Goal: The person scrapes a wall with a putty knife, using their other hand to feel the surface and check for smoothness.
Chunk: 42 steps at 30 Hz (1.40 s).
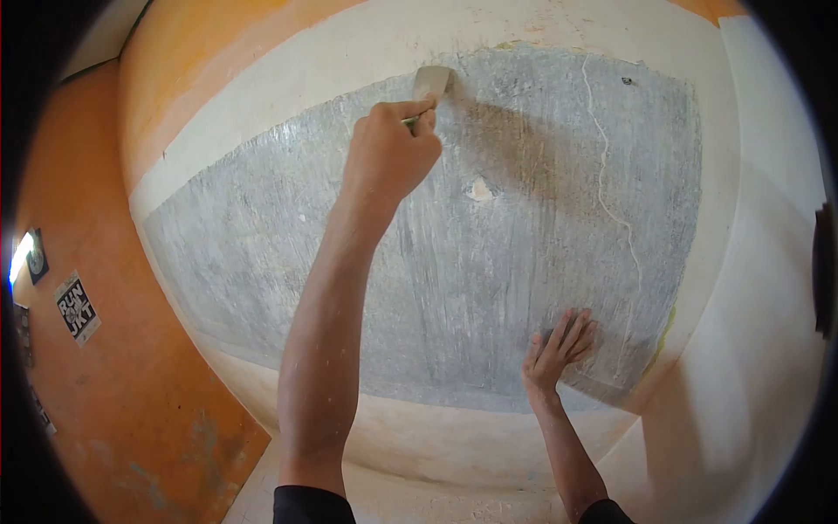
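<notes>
head cam view looking up along both arms at a wall. black sleeves [312,505] show right at the bottom edge, bare forearms going up from there, the left one speckled with pale dust.

right hand [557,354] is the lower one: fully open, fingers spread and laid flat against the lower right part of the grey patch [489,262], holding nothing.

left hand [388,157] is stretched way higher, curled into a tight fist around the handle of a scraper [430,83]. the handle is mostly buried in the fist, just a bit of green peeks out by the thumb. the pale blade sticks up past the knuckles and sits against the wall right at the top edge of the grey patch, where it meets the cream paint [288,96].

the patch itself is bare, streaky grey, framed by cream all around. a small pale chip [479,189] sits just right of the left wrist, and a thin white crack [611,210] wiggles down the right side, ending above the right hand. the left arm throws a shadow across the grey.

off to the left, an orange wall [131,375] with a black and white poster [77,308] and a bright lamp [22,253] above it. some dark thing [822,279] at the far right edge, can't tell what.
</notes>
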### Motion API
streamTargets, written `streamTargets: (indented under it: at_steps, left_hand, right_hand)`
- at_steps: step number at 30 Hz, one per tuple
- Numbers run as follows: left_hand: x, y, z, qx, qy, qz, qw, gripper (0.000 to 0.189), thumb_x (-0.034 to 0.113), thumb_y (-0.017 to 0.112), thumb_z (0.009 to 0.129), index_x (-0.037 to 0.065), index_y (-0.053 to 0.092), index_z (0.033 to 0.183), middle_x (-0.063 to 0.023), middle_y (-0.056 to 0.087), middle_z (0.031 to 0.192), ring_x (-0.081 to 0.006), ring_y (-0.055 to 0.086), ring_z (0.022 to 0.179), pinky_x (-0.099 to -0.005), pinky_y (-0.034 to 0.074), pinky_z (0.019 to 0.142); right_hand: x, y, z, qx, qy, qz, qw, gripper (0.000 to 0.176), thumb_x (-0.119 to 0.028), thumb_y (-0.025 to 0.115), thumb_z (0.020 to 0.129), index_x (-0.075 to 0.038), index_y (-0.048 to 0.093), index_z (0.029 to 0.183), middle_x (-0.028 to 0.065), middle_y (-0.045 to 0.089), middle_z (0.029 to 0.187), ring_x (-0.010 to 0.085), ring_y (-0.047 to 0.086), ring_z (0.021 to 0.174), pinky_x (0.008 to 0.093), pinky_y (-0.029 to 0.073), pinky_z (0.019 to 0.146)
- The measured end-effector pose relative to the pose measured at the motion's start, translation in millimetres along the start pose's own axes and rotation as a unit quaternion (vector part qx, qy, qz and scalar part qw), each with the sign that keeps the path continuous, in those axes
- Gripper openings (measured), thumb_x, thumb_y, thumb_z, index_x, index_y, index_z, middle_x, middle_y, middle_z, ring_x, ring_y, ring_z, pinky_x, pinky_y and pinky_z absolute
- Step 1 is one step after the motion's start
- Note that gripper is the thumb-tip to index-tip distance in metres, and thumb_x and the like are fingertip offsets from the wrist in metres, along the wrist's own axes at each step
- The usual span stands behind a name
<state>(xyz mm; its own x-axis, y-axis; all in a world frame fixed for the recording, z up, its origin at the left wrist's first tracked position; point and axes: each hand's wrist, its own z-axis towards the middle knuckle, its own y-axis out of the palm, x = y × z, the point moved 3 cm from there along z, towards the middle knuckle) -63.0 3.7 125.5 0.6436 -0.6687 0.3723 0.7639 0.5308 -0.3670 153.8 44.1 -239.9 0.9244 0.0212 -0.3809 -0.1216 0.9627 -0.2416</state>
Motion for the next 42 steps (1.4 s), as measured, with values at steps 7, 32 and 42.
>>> streamTargets:
  at_steps: [7,32,42]
  left_hand:
    - [-10.0,-7.9,12.6,0.023,0.040,-0.012,0.999,0.031,0.019,0.055,0.096,0.010,0.069,0.121,-0.0105,0.068,0.072,-0.0101,0.047,0.050,-0.0290,0.041,0.051]
    - [-18.9,-13.5,19.0,-0.028,0.049,-0.028,0.998,0.033,0.012,0.051,0.092,0.003,0.069,0.118,-0.0129,0.066,0.064,-0.0131,0.051,0.047,-0.0303,0.041,0.048]
    - [-18.4,-7.2,3.9,-0.006,0.084,-0.001,0.996,0.032,0.011,0.049,0.091,0.003,0.071,0.112,-0.0184,0.068,0.071,-0.0224,0.063,0.058,-0.0354,0.050,0.059]
  right_hand:
    - [0.2,12.5,3.6,0.109,-0.035,-0.037,0.993,0.062,-0.042,0.028,0.104,0.000,0.031,0.150,0.0248,0.021,0.158,0.0470,0.011,0.146,0.0653,0.003,0.112]
    - [-10.6,7.4,-0.3,0.155,-0.042,-0.091,0.983,0.056,-0.036,0.027,0.105,0.000,0.035,0.147,0.0226,0.029,0.155,0.0426,0.020,0.145,0.0574,0.008,0.116]
    - [-11.3,5.1,-0.6,0.139,-0.016,-0.092,0.986,0.055,-0.036,0.026,0.105,0.000,0.035,0.147,0.0221,0.027,0.156,0.0422,0.018,0.146,0.0578,0.008,0.115]
